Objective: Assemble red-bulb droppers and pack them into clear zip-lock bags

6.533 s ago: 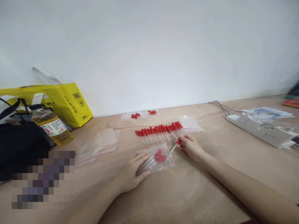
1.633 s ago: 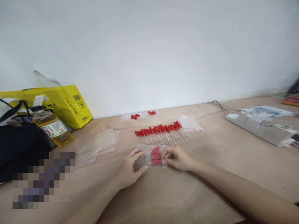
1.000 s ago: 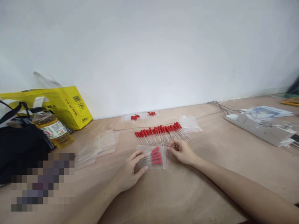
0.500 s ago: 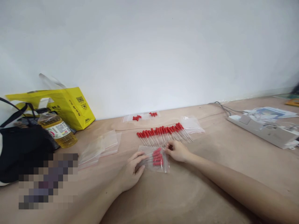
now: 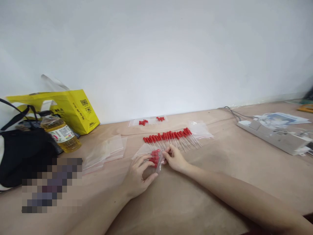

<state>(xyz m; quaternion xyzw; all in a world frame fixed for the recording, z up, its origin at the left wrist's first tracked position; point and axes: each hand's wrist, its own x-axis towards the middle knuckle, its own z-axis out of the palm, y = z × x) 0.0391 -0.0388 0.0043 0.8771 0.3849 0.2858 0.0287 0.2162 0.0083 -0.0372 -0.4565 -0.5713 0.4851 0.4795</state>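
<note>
A clear zip-lock bag (image 5: 159, 167) lies in front of me with several red-bulbed droppers (image 5: 154, 159) inside, bulbs towards its right end. My left hand (image 5: 140, 174) rests over the bag's left part, fingers spread and lying on it, thumb apart. At the bag's right edge, my right hand (image 5: 174, 159) pinches the plastic between thumb and fingers. Just beyond both hands, a row of loose droppers (image 5: 168, 136) with red rubber bulbs and thin clear stems lies side by side, bulbs pointing away from me. My fingers hide part of the bag.
Filled bags of droppers (image 5: 149, 122) lie by the wall. Flat clear bags (image 5: 107, 153) lie to the left, and more bags (image 5: 201, 130) to the right. An oil bottle (image 5: 61, 133), yellow bag (image 5: 84, 111) and black bag (image 5: 24, 153) stand left. A power strip (image 5: 271, 137) lies right.
The bag's right edge has shifted left with my right hand, which still pinches it. My left hand reaches further over the bag, its fingers now over the red bulbs.
</note>
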